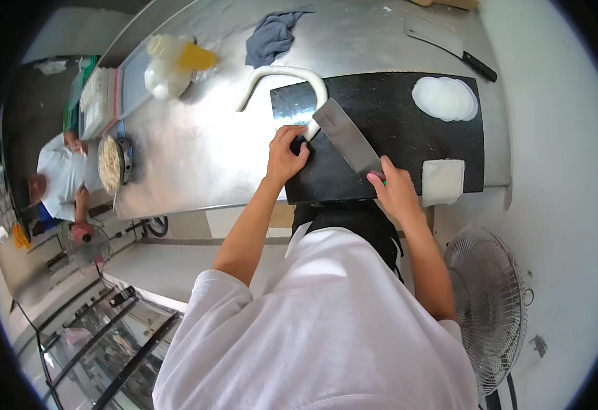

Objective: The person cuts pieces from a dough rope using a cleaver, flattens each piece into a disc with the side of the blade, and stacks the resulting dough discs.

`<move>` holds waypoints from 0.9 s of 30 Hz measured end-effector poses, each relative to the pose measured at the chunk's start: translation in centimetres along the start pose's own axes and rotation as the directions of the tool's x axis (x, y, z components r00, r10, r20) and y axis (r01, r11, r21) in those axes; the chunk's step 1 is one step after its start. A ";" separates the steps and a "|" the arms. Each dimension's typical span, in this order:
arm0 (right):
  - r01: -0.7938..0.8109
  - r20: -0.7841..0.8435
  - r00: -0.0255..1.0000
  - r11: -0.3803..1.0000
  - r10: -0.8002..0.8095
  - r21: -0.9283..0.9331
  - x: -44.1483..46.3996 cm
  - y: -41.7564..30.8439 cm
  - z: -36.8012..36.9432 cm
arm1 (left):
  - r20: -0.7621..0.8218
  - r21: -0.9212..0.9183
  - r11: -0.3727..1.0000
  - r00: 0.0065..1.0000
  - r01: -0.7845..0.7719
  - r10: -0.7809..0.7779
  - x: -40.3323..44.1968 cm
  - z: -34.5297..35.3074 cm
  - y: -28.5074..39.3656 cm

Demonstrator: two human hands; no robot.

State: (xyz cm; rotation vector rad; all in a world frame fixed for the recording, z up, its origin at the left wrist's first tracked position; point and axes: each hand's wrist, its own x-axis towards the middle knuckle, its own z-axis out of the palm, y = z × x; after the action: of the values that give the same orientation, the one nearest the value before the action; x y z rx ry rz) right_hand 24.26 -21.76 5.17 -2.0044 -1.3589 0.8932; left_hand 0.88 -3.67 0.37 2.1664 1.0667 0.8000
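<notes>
Your shirt (333,321) fills the foreground. Past it, your left hand (287,156) has thumb and forefinger curved apart, fingertips against the near end of the white rope (290,70). From those fingertips, its long axis runs away from you, then hooks leftward past the board (394,130). Your right hand (398,193) has its fingers wrapped round the cleaver (346,139), whose blade slants leftward to the rope, just beyond your left fingertips; blade contact is unclear. Your left hand is nearer the rope.
</notes>
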 end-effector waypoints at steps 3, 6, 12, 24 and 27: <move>0.013 0.066 0.998 0.995 -0.007 -0.096 2.0 -3.1 -0.7 | -0.032 -0.034 0.999 0.999 -0.041 0.040 -0.8 -0.1 -1.9; -0.005 0.167 0.985 0.967 0.050 -0.256 2.6 -5.1 -0.5 | 0.032 -0.001 0.994 0.993 -0.110 0.110 -0.2 -0.8 -2.8; -0.105 0.125 0.979 0.921 0.162 -0.375 1.5 -6.4 3.8 | 0.224 -0.130 0.982 0.960 -0.140 0.167 2.2 -1.2 -4.7; -0.280 -0.550 0.724 0.907 0.415 0.315 -10.3 -4.9 13.9 | 0.564 -0.293 0.901 0.704 -0.319 0.432 3.8 -2.8 1.7; -0.410 -0.480 0.408 0.625 0.777 0.664 -15.5 -6.4 14.0 | 0.842 0.040 0.889 0.495 -0.456 0.215 2.4 3.7 3.6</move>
State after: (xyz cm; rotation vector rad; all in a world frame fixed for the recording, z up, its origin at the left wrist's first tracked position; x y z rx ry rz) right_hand 5.61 -33.15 4.53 -2.0994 0.1293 0.4553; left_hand 6.50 -4.37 1.21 2.5611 0.2302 -0.3065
